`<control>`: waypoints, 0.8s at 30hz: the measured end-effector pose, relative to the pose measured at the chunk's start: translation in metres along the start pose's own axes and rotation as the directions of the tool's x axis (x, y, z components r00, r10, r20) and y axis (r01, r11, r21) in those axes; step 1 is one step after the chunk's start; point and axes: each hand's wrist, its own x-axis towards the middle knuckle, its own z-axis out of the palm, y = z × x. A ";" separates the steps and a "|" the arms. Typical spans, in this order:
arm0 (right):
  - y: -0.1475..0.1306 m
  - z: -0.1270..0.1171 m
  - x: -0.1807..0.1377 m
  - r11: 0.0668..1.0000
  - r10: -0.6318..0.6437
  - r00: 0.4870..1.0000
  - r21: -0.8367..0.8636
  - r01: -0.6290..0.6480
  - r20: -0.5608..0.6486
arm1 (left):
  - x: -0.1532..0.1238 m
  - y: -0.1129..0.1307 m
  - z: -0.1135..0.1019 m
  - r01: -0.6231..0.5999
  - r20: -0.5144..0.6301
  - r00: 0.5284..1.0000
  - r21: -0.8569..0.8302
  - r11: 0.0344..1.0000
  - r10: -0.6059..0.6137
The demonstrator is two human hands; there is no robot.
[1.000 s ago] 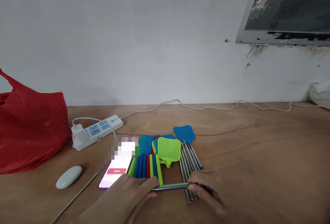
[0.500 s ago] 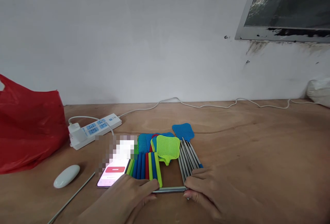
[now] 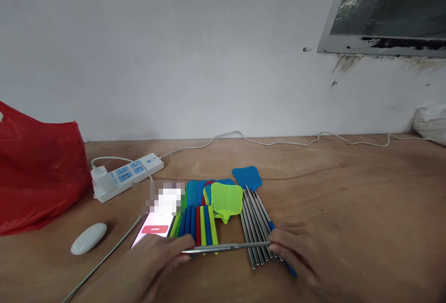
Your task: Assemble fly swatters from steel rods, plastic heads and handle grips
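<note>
My left hand [image 3: 153, 259] and my right hand [image 3: 303, 256] pinch the two ends of one thin metal rod [image 3: 226, 247], held level just above the wooden table [image 3: 348, 191]. The rod looks longer than before. Under it lie several coloured plastic handles [image 3: 197, 221] in green, blue and red, and a bundle of metal rods [image 3: 256, 226]. Mesh swatter heads sit behind them: a green one [image 3: 227, 199] and blue ones [image 3: 247, 177]. A lit phone [image 3: 155, 226] lies by my left hand.
A red plastic bag [image 3: 38, 168] stands at the left. A white power strip [image 3: 125, 175] with a cable running along the wall lies behind the phone. A white oval object [image 3: 88, 238] and a long thin rod [image 3: 101, 263] lie at the front left. A white bag [image 3: 430, 124] sits at far right.
My hands have moved apart, the left one leftwards and the right one rightwards, and the rod between them now spans a greater length and sits slightly higher.
</note>
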 end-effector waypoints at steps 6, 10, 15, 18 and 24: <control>0.002 -0.004 -0.005 0.997 0.076 0.997 -0.030 -0.075 0.031 | -0.005 -0.009 0.003 0.035 -0.097 0.995 0.007 0.999 -0.034; -0.004 -0.004 0.003 0.998 0.014 0.995 -0.062 -0.008 0.097 | 0.009 0.007 0.007 0.037 -0.065 0.997 0.041 0.998 -0.034; -0.010 0.014 0.007 0.966 -0.090 0.991 -0.234 0.111 0.099 | 0.025 0.028 0.016 -0.068 -0.053 0.996 0.076 0.995 0.072; -0.014 0.028 0.009 0.940 -0.090 0.991 -0.321 0.117 0.099 | 0.031 0.035 0.020 -0.058 0.006 0.998 0.057 0.997 0.058; -0.016 0.038 0.016 0.931 -0.074 0.993 -0.349 0.103 0.094 | 0.038 0.037 0.025 -0.053 0.073 0.996 0.141 0.989 0.043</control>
